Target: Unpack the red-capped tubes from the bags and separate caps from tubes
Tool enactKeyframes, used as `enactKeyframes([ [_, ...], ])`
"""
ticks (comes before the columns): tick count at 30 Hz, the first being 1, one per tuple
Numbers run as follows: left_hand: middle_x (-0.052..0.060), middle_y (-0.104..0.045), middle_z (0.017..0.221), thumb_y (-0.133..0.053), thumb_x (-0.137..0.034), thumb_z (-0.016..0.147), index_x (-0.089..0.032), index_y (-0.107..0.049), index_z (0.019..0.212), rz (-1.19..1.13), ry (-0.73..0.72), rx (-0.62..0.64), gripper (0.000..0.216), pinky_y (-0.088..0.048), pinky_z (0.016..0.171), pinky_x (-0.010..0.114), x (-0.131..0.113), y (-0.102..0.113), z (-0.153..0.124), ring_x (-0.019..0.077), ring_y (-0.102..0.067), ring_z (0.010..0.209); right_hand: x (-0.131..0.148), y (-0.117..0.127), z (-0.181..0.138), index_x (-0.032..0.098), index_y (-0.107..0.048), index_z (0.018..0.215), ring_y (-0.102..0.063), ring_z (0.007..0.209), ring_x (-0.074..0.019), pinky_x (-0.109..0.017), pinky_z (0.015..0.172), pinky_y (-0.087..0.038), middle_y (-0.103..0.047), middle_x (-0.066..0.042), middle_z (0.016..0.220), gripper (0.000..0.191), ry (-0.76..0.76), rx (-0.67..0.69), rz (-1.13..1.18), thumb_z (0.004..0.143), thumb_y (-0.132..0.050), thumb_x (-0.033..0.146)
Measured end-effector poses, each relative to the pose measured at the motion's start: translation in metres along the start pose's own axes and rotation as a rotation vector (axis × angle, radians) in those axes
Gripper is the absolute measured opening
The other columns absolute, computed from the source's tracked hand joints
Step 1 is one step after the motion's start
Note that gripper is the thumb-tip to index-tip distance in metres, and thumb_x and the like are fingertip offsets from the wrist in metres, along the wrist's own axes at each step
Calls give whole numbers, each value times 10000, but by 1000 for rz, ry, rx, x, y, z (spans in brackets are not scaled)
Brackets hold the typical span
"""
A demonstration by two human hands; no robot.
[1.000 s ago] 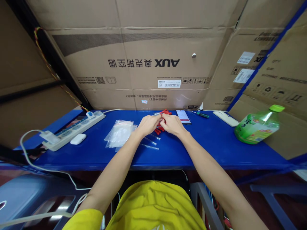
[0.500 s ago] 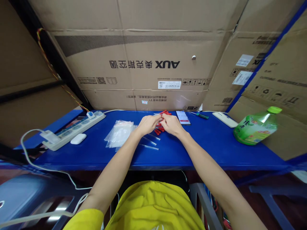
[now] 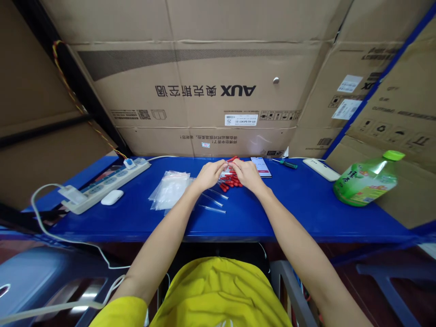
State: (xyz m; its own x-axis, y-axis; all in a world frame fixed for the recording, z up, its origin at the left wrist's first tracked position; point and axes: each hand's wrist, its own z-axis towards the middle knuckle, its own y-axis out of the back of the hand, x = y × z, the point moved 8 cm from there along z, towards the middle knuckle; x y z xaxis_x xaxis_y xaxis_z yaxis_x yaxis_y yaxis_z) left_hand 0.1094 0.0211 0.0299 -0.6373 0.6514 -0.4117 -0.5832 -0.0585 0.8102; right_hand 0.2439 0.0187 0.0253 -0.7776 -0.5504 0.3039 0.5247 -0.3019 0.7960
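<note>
My left hand (image 3: 210, 176) and my right hand (image 3: 248, 174) are close together over a pile of small red-ended pieces (image 3: 232, 180) with pale shafts. Fingers on both hands are curled and pressed together. Whatever lies between the fingertips is too small and hidden to make out. Several clear thin tubes (image 3: 214, 209) lie on the table just in front of the pile. Left of my left hand is a stack of clear plastic zip bags (image 3: 170, 190), partly behind my forearm. A phone (image 3: 260, 167) with a lit screen lies just beyond my right hand.
On the blue table (image 3: 299, 213) a power strip (image 3: 109, 184) and a white earphone case (image 3: 112, 197) lie at left. To the right are a green-handled screwdriver (image 3: 288, 164), a white phone-shaped object (image 3: 320, 169) and a green bottle (image 3: 368, 179). Cardboard (image 3: 204, 68) walls the back.
My hands have moved slightly apart, and my right hand has shifted a little to the right. More of the red-ended pile shows between them.
</note>
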Motion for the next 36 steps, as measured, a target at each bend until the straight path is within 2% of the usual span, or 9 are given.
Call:
enactKeyframes([
  [7, 60, -702, 886, -291, -403, 1091, -200, -569, 874, -85, 56, -86, 407, -441, 762, 283, -4, -8, 5, 185, -618, 800, 3, 6, -4, 205, -694, 1023, -702, 804, -228, -279, 732, -378, -756, -86, 860, 426, -134, -90, -35, 1106, -323, 397],
  [10, 58, -715, 902, -269, -417, 1099, -199, -593, 910, -86, 48, -118, 434, -452, 777, 281, -5, -5, 4, 182, -633, 811, 4, 9, -4, 203, -677, 1013, -692, 801, -221, -276, 734, -394, -747, -80, 855, 425, -156, -118, 40, 1105, -316, 409],
  [14, 46, -763, 990, -328, -455, 1100, -218, -662, 1042, 48, -10, -108, 413, -422, 808, 296, -7, 4, -2, 195, -688, 893, 6, 9, -2, 196, -655, 1070, -689, 860, -201, -263, 771, -439, -757, -64, 946, 350, -68, -41, 271, 1088, -379, 410],
  [19, 60, -778, 1153, -352, -478, 1099, -229, -700, 1129, 152, -65, -85, 429, -401, 872, 319, -6, 13, -6, 215, -704, 1061, -2, 6, -3, 191, -641, 1155, -694, 930, -207, -285, 837, -465, -759, -63, 1016, 312, -35, 47, 393, 1063, -445, 416],
  [22, 59, -772, 1193, -350, -487, 1097, -237, -708, 1162, 134, -70, -82, 441, -422, 883, 312, -5, 13, -6, 216, -701, 1097, -7, 6, -2, 184, -648, 1122, -686, 932, -204, -291, 851, -462, -753, -66, 1011, 317, -36, 48, 392, 1064, -428, 404],
  [26, 54, -768, 1200, -359, -502, 1087, -261, -714, 1207, 81, -50, -55, 445, -465, 866, 292, -2, 9, -6, 216, -704, 1088, -8, 5, -1, 185, -643, 1048, -658, 830, -190, -276, 780, -447, -735, -43, 917, 320, -10, 71, 391, 1059, -425, 419],
  [29, 59, -771, 1180, -350, -511, 1086, -246, -722, 1193, 19, -49, -46, 469, -481, 870, 292, -1, 9, -6, 217, -706, 1061, -5, 9, -1, 184, -624, 1082, -652, 833, -191, -274, 772, -446, -733, -49, 931, 301, 20, 48, 399, 1055, -430, 413],
  [32, 66, -774, 1144, -324, -472, 1095, -221, -728, 1146, -31, -51, -22, 479, -492, 863, 291, 1, 7, -5, 211, -704, 1024, -4, 10, -3, 188, -612, 1150, -650, 817, -187, -273, 762, -445, -739, -56, 968, 293, 15, 41, 366, 1053, -430, 396],
  [36, 79, -761, 1187, -382, -387, 1081, -219, -706, 1197, -22, -110, -3, 383, -495, 923, 304, -2, 1, -4, 214, -697, 1070, -4, 3, -4, 197, -641, 1130, -636, 736, -183, -268, 707, -420, -738, -39, 897, 266, -30, 71, 243, 1020, -499, 393],
])
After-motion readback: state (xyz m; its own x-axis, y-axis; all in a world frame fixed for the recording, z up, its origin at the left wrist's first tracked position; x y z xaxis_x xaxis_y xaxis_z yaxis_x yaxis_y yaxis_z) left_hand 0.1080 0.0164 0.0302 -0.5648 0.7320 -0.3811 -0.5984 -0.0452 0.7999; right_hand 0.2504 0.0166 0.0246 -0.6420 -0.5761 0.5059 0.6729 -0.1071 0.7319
